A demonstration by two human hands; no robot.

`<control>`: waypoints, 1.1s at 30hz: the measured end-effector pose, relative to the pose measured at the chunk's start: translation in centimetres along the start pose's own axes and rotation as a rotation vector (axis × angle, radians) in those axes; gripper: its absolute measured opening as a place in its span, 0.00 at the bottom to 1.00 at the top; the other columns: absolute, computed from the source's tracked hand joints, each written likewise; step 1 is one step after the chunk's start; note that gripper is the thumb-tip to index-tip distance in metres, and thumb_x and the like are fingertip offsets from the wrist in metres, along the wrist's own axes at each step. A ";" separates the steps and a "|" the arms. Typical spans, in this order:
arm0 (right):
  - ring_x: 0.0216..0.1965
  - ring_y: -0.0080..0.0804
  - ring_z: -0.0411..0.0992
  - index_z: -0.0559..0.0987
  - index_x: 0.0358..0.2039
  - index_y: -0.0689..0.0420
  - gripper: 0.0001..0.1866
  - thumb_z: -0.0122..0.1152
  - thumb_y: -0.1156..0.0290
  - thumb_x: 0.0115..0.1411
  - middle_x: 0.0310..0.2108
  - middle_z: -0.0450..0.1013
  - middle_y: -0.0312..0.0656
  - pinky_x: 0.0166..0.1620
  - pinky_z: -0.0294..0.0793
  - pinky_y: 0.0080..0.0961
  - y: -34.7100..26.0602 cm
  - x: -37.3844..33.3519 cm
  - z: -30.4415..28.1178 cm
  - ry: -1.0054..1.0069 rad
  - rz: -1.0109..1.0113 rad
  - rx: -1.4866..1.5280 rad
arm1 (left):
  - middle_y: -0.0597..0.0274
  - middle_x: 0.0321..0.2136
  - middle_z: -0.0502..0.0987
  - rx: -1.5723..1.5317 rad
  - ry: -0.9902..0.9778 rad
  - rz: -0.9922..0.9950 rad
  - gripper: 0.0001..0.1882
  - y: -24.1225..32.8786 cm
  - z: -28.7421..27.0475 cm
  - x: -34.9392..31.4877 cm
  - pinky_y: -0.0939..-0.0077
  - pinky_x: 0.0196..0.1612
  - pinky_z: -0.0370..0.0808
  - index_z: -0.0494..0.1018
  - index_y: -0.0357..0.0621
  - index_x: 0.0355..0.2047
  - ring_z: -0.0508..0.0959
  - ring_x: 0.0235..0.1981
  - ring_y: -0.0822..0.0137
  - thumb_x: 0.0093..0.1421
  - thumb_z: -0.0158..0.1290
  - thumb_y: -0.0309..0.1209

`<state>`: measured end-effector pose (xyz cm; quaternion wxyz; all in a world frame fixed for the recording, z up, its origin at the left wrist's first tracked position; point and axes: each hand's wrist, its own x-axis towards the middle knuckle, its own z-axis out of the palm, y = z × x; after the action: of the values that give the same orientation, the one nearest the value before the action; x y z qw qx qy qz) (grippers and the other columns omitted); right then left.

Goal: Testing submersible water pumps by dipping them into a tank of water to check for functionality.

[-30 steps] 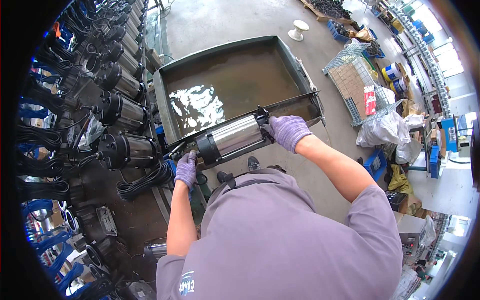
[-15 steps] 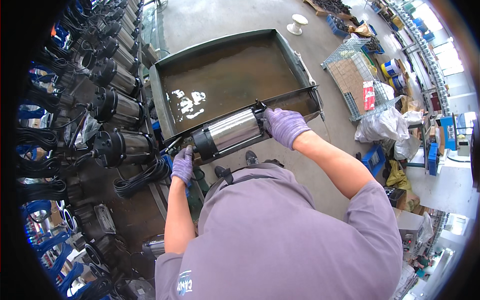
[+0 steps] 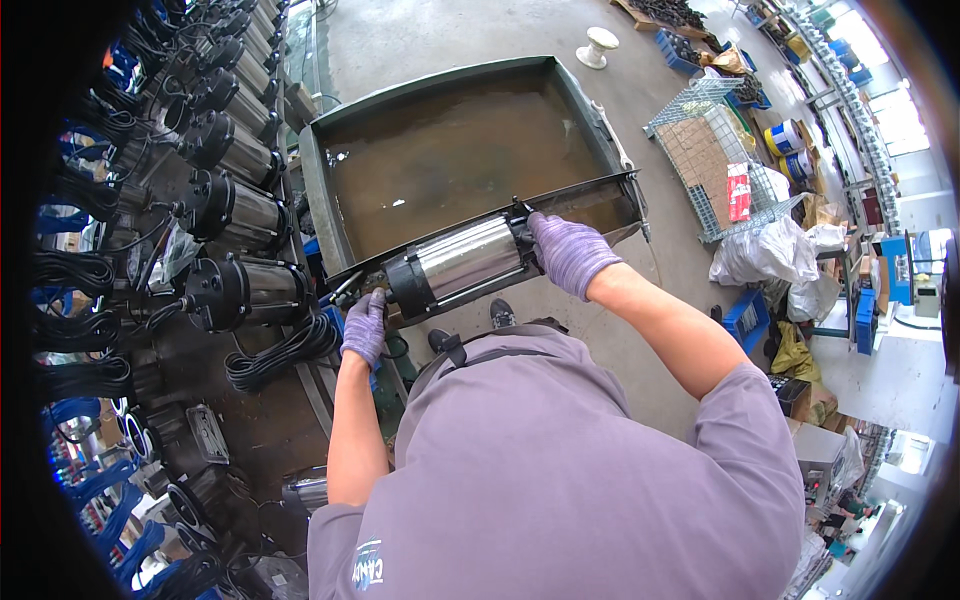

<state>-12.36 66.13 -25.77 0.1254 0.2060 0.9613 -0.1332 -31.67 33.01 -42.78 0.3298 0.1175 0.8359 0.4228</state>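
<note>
A submersible pump (image 3: 468, 256) with a shiny steel barrel and black end caps lies along the near edge of a water tank (image 3: 312, 190). Its right end sits slightly higher in the picture than its left. My right hand (image 3: 572, 254), in a purple knit glove, is closed round the black right end; some of its fingers are hidden behind the part. At the other end my left hand (image 3: 365, 325), gloved the same way, grips by the left cap, its fingers curled at a small fitting. Brown water (image 3: 460, 150) fills the tank beyond the pump.
Similar pumps (image 3: 235, 210) stand in a long row on the left, with coiled black cables (image 3: 285, 355) beside them. A wire cage cart (image 3: 700, 165), white plastic bags (image 3: 765, 250) and a blue bin (image 3: 747, 318) are at the right. A white spool-shaped stand (image 3: 596, 47) is farther off.
The bright reflections on the water have shrunk to small spots, and its surface pattern differs. Both hands and the pump stay almost where they were.
</note>
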 end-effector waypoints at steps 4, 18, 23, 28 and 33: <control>0.46 0.58 0.79 0.74 0.50 0.60 0.14 0.56 0.74 0.64 0.44 0.78 0.58 0.47 0.80 0.50 0.5 0.0 1.0 0.057 -0.043 0.072 | 0.59 0.21 0.74 0.006 0.002 0.006 0.26 0.1 0.0 0.1 0.64 0.30 0.69 0.80 0.37 0.44 0.69 0.23 0.66 0.74 0.49 0.52; 0.43 0.56 0.75 0.79 0.40 0.60 0.11 0.61 0.80 0.54 0.41 0.72 0.54 0.49 0.78 0.47 2.3 0.6 0.3 0.264 -0.424 0.102 | 0.55 0.27 0.78 0.030 -0.015 0.014 0.27 -1.0 0.1 0.5 0.64 0.32 0.71 0.80 0.37 0.47 0.73 0.25 0.64 0.74 0.49 0.52; 0.41 0.54 0.76 0.79 0.37 0.59 0.10 0.64 0.76 0.51 0.39 0.75 0.51 0.45 0.77 0.44 7.1 -0.2 0.1 0.430 -0.063 0.408 | 0.56 0.27 0.79 0.009 -0.017 -0.019 0.28 -0.7 0.1 0.4 0.65 0.30 0.74 0.80 0.40 0.50 0.75 0.26 0.64 0.73 0.49 0.55; 0.31 0.36 0.80 0.78 0.36 0.61 0.09 0.66 0.75 0.54 0.27 0.79 0.45 0.36 0.80 0.34 20.1 -1.0 5.1 0.696 0.518 0.739 | 0.62 0.31 0.78 -0.105 -0.014 -0.062 0.27 2.5 0.0 -1.6 0.71 0.30 0.78 0.80 0.42 0.49 0.75 0.30 0.71 0.73 0.49 0.55; 0.19 0.28 0.76 0.79 0.36 0.63 0.09 0.67 0.75 0.57 0.25 0.78 0.43 0.24 0.78 0.24 26.4 -0.2 9.9 0.875 0.824 1.207 | 0.58 0.30 0.78 0.023 0.002 -0.013 0.27 -0.6 -0.4 0.0 0.66 0.37 0.75 0.80 0.38 0.45 0.73 0.31 0.67 0.73 0.50 0.53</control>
<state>0.94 86.22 -40.33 -0.3504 0.6040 0.5356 -0.4749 -31.92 32.39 -43.04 0.3303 0.1152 0.8417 0.4113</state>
